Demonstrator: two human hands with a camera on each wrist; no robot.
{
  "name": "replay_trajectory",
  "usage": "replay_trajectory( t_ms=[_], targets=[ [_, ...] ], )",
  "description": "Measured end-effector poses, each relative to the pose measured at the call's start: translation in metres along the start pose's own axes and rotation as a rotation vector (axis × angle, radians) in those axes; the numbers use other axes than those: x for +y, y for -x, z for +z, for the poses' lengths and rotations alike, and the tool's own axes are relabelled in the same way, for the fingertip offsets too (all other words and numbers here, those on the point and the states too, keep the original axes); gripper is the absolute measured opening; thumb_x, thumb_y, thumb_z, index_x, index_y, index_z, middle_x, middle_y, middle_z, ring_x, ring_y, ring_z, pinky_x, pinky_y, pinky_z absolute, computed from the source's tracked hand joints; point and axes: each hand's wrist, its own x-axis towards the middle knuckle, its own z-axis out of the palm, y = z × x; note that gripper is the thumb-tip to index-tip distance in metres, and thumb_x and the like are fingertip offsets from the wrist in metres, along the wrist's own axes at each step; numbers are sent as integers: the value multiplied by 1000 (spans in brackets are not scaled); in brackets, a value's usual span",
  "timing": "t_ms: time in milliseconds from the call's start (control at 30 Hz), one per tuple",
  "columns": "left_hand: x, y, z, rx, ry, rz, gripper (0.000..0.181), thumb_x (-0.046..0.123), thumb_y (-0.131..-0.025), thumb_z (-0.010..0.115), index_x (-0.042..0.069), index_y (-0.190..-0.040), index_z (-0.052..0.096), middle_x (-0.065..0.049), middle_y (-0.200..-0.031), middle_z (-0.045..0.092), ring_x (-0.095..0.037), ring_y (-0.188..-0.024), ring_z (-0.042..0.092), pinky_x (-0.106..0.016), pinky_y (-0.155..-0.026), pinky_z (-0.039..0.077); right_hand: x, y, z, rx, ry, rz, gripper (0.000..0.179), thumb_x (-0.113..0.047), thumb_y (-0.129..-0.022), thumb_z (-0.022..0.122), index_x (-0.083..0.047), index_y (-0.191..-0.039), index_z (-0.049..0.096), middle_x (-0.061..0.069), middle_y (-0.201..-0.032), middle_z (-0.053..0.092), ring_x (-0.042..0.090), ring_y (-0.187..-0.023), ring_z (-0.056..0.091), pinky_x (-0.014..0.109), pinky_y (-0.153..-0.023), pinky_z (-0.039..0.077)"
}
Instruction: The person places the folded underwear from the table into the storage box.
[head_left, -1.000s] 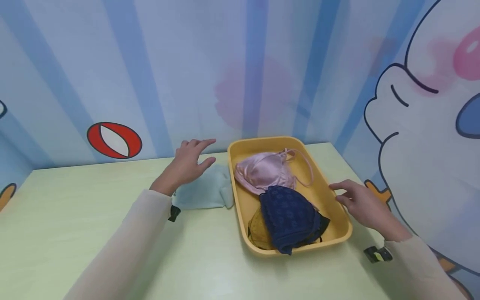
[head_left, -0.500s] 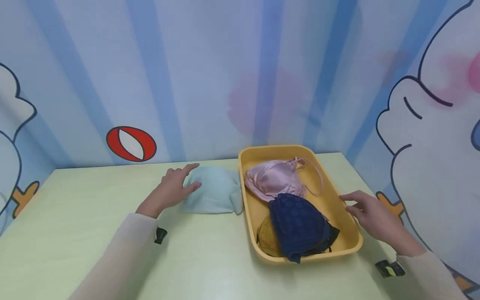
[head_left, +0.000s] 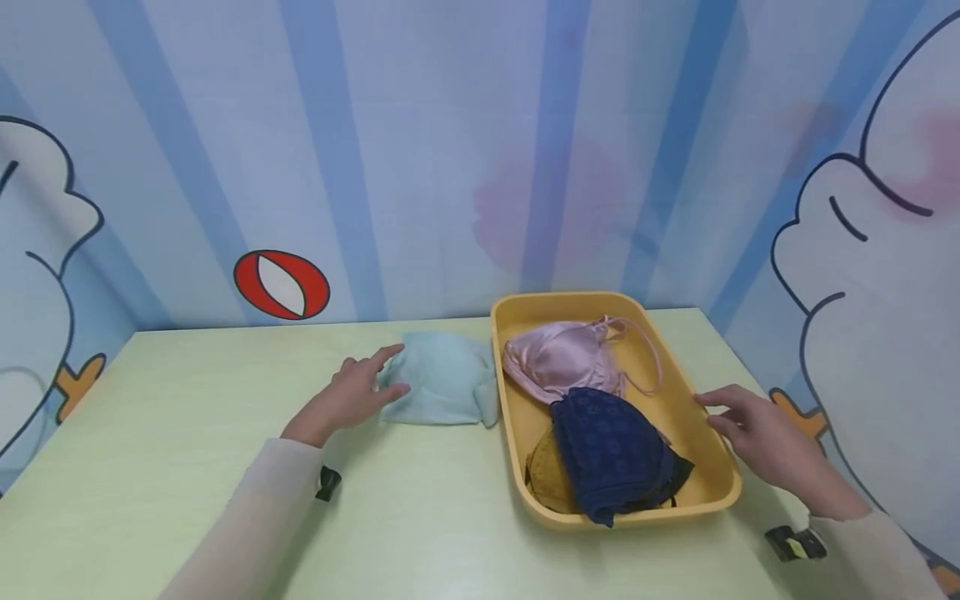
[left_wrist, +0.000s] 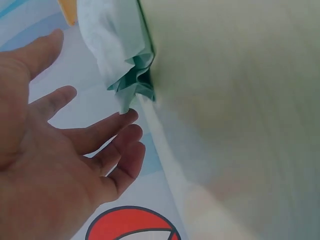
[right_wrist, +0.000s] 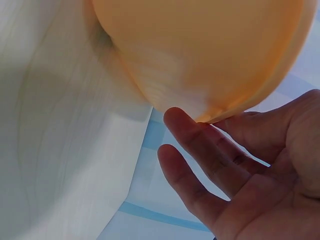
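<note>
A pale mint cloth, softly folded, lies on the table against the left side of a yellow plastic basket. My left hand is at the cloth's left end, thumb and fingers spread and nothing gripped. In the left wrist view a fingertip is close to the cloth's pleated end; contact is unclear. My right hand touches the basket's right rim from outside with loosely bent fingers. Inside the basket are a pink satin bra, a navy lace bra and a mustard bra partly under the navy one.
The pale green table ends at a blue striped backdrop behind and at both sides. Printed on it are a red and white ball and white cartoon figures. The basket stands near the table's right edge.
My left hand has come down from above the cloth and shifted left to its near left end. My right hand stays at the basket's rim. The head view has turned left.
</note>
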Motion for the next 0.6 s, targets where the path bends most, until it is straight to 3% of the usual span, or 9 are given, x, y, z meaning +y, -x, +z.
replay_trajectory(
  t_ms=[233,600],
  targets=[
    [1,-5,9,-33,-4,3,69,40,-93,59,18,-149,27,-21,-129,49,-37,-115,40,-58,-91,37,1,0,1,7,-7,-4,29,2,-91,57,6,-120,58,23,-115,58,38,-94,62,38,-65,52],
    [13,-15,16,-47,50,92,68,35,-92,62,18,-148,30,-24,-129,48,-37,-117,41,-56,-96,34,0,1,-1,24,-4,-22,29,2,-91,58,6,-120,58,23,-115,58,39,-93,62,41,-67,53]
  ],
)
